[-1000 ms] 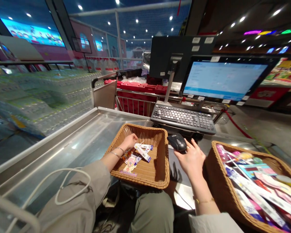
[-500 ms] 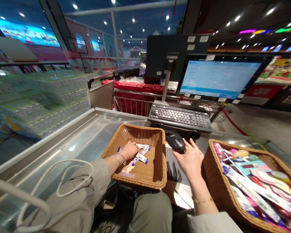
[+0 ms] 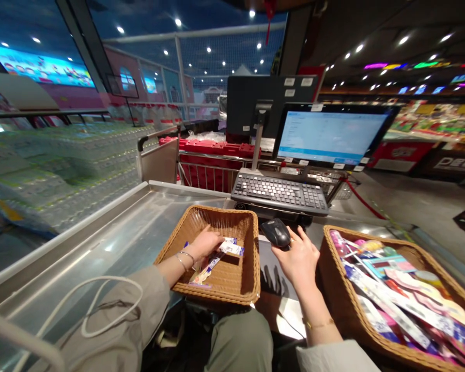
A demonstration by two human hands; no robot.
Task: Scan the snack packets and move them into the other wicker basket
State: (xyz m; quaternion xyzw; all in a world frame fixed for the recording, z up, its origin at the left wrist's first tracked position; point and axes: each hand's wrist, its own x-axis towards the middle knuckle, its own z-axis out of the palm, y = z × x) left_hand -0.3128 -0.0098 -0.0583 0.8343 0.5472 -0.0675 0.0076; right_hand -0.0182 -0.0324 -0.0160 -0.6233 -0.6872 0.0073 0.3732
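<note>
My left hand point(image 3: 204, 243) reaches into the left wicker basket point(image 3: 251, 258) and rests on the small packets point(image 3: 231, 248) lying in it, fingers curled over them. My right hand point(image 3: 300, 256) hovers just right of a black handheld scanner point(image 3: 276, 232) between the two baskets, fingers spread and touching its side. The right wicker basket point(image 3: 333, 289) is full of several colourful packaged items point(image 3: 391, 289).
A keyboard point(image 3: 279, 191) and lit checkout screen point(image 3: 329, 135) stand behind the baskets. The steel counter point(image 3: 132, 232) runs to the left, with a white cable point(image 3: 101, 305) near my sleeve. A red shopping cart point(image 3: 213, 160) and stacked bottled water point(image 3: 54, 165) lie beyond.
My left hand has drawn back toward the basket's near left and pushed the packets together. My right hand has stayed by the scanner. The view has tilted down slightly.
</note>
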